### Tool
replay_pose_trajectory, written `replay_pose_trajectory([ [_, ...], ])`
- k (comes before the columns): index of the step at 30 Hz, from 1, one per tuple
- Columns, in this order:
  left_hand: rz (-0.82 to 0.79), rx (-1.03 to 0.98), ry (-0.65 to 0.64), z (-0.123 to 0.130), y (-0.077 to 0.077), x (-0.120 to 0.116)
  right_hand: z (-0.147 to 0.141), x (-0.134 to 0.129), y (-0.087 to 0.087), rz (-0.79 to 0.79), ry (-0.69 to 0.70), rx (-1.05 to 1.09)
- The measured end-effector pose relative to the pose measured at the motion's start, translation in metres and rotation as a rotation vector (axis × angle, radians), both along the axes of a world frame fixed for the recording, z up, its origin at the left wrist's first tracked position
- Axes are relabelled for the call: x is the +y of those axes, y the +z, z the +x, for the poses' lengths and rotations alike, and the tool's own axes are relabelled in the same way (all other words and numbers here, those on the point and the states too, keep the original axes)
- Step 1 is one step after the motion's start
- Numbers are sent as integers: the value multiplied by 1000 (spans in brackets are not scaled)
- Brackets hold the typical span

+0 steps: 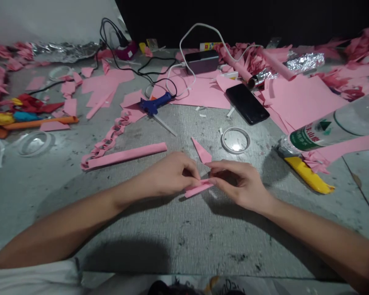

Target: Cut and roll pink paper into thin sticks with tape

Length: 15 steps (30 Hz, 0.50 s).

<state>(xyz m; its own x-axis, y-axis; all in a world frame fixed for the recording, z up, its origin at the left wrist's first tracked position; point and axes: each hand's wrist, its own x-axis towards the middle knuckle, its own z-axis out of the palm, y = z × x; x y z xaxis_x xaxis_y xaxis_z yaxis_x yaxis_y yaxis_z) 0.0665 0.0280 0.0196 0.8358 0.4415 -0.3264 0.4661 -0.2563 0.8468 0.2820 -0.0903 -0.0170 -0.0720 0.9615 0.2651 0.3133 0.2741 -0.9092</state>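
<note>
Between my hands is a small folded strip of pink paper (199, 190), held just above the grey table. My left hand (175, 174) pinches its left part between thumb and fingers. At the strip's right end, my right hand (241, 184) grips with thumb and a finger. A pointed pink paper scrap (202, 150) lies just beyond, close to my right fingertips. Left of my hands rests a rolled pink paper tube (127, 155), joined at its left end to a pink paper chain (110, 139).
A blue glue gun (155, 104), a roll of tape (235, 140) and a black phone (247, 103) lie beyond my hands. To the right are a plastic bottle (326, 129) on its side and a yellow cutter (310, 174). Pink sheets (301, 96), cables and foil line the back.
</note>
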Motion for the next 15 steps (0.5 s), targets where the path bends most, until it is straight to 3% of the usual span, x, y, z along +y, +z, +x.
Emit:
replay_pose_trajectory([
  [7, 62, 24, 55, 3, 0, -4, -1, 1, 0, 34, 24, -23],
  [15, 144, -24, -171, 1, 7, -3, 1, 1, -4, 23, -30, -11],
])
